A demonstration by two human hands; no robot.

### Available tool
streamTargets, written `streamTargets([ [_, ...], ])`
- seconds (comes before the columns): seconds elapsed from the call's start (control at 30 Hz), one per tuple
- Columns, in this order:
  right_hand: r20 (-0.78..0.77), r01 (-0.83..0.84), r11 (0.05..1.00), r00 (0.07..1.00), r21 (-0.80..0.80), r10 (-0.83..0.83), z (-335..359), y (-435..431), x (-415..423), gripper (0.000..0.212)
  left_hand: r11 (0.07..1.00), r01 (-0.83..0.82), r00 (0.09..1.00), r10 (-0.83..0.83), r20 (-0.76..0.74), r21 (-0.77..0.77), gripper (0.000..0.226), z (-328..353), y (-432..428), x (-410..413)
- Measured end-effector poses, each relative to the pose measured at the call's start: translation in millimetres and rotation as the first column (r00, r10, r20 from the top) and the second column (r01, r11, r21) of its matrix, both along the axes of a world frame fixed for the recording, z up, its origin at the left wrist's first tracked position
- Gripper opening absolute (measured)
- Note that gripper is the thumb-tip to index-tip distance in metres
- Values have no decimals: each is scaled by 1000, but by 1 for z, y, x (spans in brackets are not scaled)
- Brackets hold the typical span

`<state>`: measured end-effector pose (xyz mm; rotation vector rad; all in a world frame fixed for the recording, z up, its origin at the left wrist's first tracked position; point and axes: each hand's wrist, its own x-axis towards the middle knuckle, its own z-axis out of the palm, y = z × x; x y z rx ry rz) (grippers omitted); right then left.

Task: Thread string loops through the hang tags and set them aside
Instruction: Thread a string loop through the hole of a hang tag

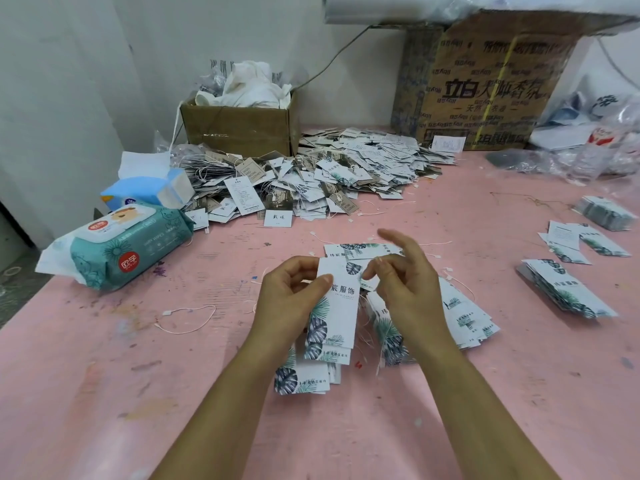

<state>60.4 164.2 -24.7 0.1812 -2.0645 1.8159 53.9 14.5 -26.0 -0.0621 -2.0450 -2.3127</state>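
My left hand [289, 292] grips a white hang tag [337, 306] with leaf print, thumb on its front, held upright over the pink table. At the tag's top right corner, my right hand [401, 278] pinches with thumb and forefinger, the other fingers raised; the thin string there is too fine to make out. Below and beside the hands lie fanned leaf-print tags [460, 317] with white strings among them. A loose string loop [187, 318] lies to the left.
A big heap of strung tags [311, 174] fills the back of the table [104, 393] before a cardboard box [239, 126]. A wet-wipes pack [117, 247] and tissues sit left. More tag stacks [564, 289] lie right; a large carton [485, 84] stands behind.
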Motion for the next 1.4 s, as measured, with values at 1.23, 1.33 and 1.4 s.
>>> streamTargets([
  [1.23, -275, 258, 858, 951, 443, -143, 0, -9, 2, 7, 993, 91, 995, -93, -29, -77, 27, 5, 1, 8],
  [1.33, -246, 225, 877, 961, 424, -128, -1, -8, 1, 6, 990, 121, 992, -124, -32, -66, 23, 4, 0, 7],
  [1.4, -236, 207, 887, 965, 412, -116, -1, -7, 1, 8, 990, 132, 991, -133, -11, -46, 19, 3, 0, 6],
])
